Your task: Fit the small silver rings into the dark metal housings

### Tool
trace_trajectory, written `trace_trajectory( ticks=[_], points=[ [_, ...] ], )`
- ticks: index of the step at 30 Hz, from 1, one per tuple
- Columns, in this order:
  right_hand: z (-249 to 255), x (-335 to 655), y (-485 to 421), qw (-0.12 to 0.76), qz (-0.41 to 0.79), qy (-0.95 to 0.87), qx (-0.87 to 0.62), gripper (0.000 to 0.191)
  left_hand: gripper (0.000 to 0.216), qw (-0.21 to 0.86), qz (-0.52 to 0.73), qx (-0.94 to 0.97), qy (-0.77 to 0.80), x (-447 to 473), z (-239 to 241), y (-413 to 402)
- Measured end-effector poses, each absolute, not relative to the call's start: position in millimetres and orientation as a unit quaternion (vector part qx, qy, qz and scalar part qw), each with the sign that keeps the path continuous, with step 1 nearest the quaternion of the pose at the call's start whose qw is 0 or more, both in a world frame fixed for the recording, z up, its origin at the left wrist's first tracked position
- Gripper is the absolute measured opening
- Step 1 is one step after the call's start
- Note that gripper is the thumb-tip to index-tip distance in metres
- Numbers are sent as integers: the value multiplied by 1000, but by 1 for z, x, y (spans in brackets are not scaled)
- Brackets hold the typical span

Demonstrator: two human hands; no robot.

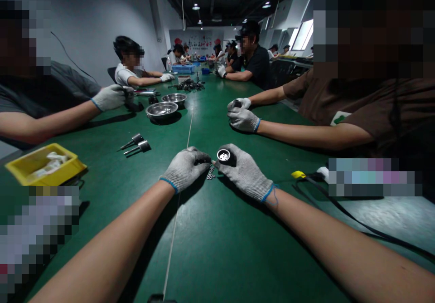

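My right hand (246, 173), in a grey knit glove with a blue cuff, is wrapped round a black cylindrical part (224, 156). Its round, silver-rimmed end with small dark holes faces up. Opposite, my left hand (185, 169) wears a matching glove, its fingertips dark and pressed together in a pinch. Whatever lies between those fingertips is too small or hidden to make out. Just below, on the green table (204, 239), several small metal rings or nuts (211, 173) lie in a little cluster between both hands.
Two metal shaft parts (137, 147) lie left of my hands, beyond a yellow bin (50, 164) with white items. Metal bowls (162, 110) stand farther up. Co-workers' gloved hands (243, 114) work at right and left (110, 98). A black cable (353, 214) crosses the right side.
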State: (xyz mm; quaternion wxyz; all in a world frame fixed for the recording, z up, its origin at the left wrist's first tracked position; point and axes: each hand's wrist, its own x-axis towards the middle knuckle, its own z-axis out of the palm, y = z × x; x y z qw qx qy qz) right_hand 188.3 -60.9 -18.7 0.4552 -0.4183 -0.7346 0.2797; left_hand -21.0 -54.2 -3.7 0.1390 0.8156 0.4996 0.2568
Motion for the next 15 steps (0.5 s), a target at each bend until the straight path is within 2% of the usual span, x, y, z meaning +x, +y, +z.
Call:
trace_trajectory(
  ticks=[11,15],
  points=[
    [-18,186,-62,497,263,-718,-409,30,16,120,258,817,501,-18,-5,-54],
    [-17,185,-62,501,255,-720,-407,26,14,116,320,797,498,-20,-5,-55]
  ],
)
